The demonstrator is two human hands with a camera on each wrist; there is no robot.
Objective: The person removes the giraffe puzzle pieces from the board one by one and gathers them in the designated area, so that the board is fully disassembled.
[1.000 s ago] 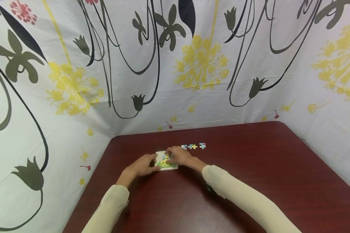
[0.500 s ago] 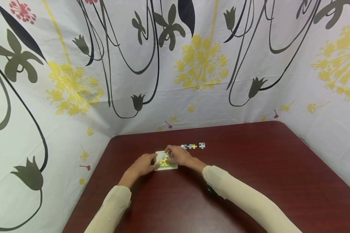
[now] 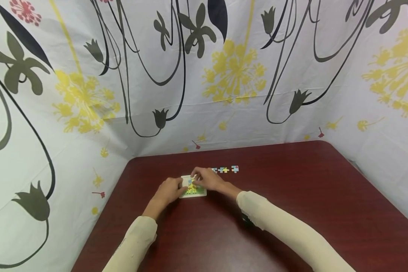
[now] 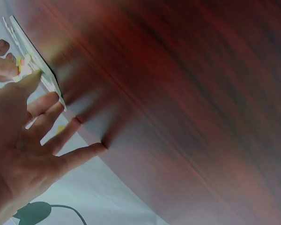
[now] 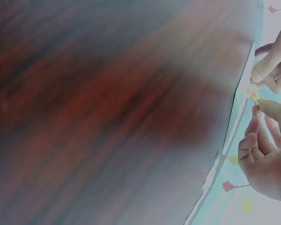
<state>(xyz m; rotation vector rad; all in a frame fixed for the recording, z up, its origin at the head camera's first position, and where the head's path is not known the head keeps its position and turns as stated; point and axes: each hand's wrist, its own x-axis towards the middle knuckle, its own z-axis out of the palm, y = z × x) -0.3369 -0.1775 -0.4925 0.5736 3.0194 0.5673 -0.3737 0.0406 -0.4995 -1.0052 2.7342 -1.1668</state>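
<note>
A small white puzzle tray (image 3: 194, 196) with a partly visible yellow, green and blue picture lies on the dark red table. My left hand (image 3: 168, 190) holds its left side, thumb over the rim and fingertips along the outer edge; in the left wrist view the outer fingers of that hand (image 4: 35, 150) are spread, their tips at the table. Over the tray's upper right, my right hand (image 3: 208, 179) pinches a small puzzle piece (image 5: 255, 97) between thumb and index finger, coloured yellow and red in the right wrist view. Most of this piece is hidden by the fingers.
Beyond my right hand, loose jigsaw pieces (image 3: 224, 170) lie in a row, one partly covered by that hand; the rightmost piece (image 3: 235, 169) sits slightly apart. A flower-patterned cloth (image 3: 238, 124) hangs behind the table (image 3: 292, 189). Something dark (image 3: 246, 218) shows beneath the right sleeve.
My left hand has shifted slightly forward and right, with its thumb further over the tray. The right hand has barely moved and stays above the tray. The loose pieces lie as before.
</note>
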